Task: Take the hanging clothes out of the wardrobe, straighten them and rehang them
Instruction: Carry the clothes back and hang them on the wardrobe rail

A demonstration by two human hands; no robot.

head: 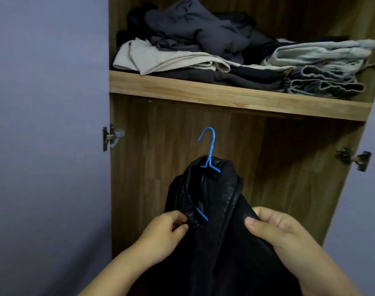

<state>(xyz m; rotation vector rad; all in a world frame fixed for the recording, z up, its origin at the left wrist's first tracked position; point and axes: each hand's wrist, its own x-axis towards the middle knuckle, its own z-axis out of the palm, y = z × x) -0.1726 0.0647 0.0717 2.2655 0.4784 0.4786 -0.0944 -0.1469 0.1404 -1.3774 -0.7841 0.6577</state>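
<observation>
A black leather jacket (216,210) sits on a blue wire hanger (210,146), held up in front of the open wardrobe. The hanger's hook points up, free of any rail. My left hand (165,233) pinches the jacket's left edge, where a short piece of the blue hanger shows. My right hand (276,233) grips the jacket's right side, thumb on the front. The jacket's lower part runs out of view at the bottom.
The wooden wardrobe has a shelf (235,95) stacked with folded clothes (203,50) in grey, beige and pale blue. Below the shelf the hanging space (182,135) is dark and shows no other garment. Door hinges (109,137) sit at both sides. A purple wall lies left.
</observation>
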